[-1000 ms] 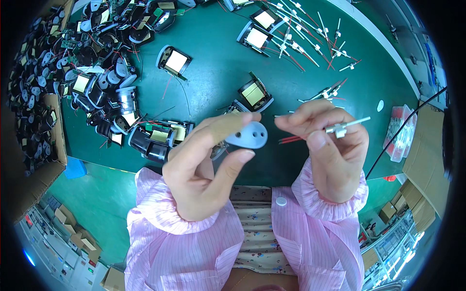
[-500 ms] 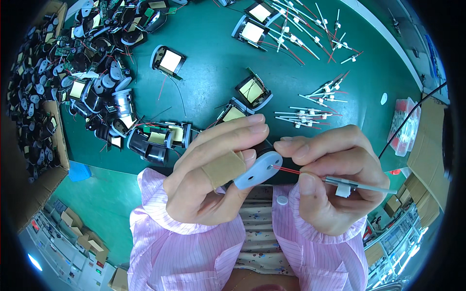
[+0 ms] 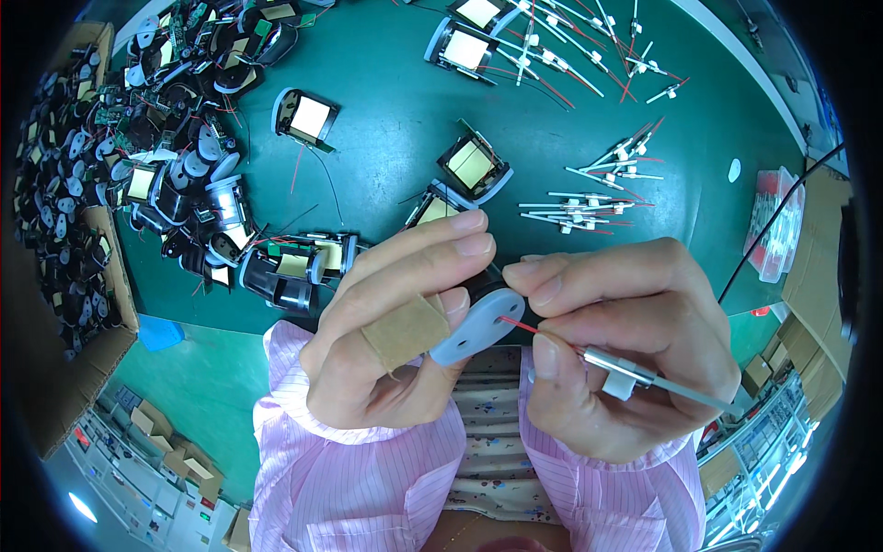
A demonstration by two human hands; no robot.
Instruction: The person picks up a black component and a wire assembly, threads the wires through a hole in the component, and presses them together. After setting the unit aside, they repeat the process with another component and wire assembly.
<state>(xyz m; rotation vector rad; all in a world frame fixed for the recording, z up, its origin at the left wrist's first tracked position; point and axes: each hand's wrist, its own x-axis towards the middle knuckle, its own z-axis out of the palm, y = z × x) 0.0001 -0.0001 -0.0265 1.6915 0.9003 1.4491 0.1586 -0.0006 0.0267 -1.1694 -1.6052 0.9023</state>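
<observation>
My left hand (image 3: 349, 368) is closed around a black housing with a pale oval end plate (image 3: 474, 333), which has several small holes. A tan strip of tape (image 3: 405, 333) wraps one finger of that hand. My right hand (image 3: 635, 322) pinches the red wires (image 3: 521, 325) of a thin metal-and-white rod with a white block (image 3: 618, 385) on it. The wire ends reach into one hole of the plate; how deep they go is hidden. Most of the housing is behind my left fingers.
Black housings with cream pads (image 3: 474, 164) lie on the green table (image 3: 386, 120); many more are heaped at left beside a filled cardboard box (image 3: 115, 267). Several wired rods (image 3: 579, 212) are at right, near a clear plastic box (image 3: 774, 225). A black cable (image 3: 782, 212) crosses the right side.
Both hands have shifted slightly left. My right fingers are closer to the plate, with less red wire showing between. The rod now slants more steeply down to the right.
</observation>
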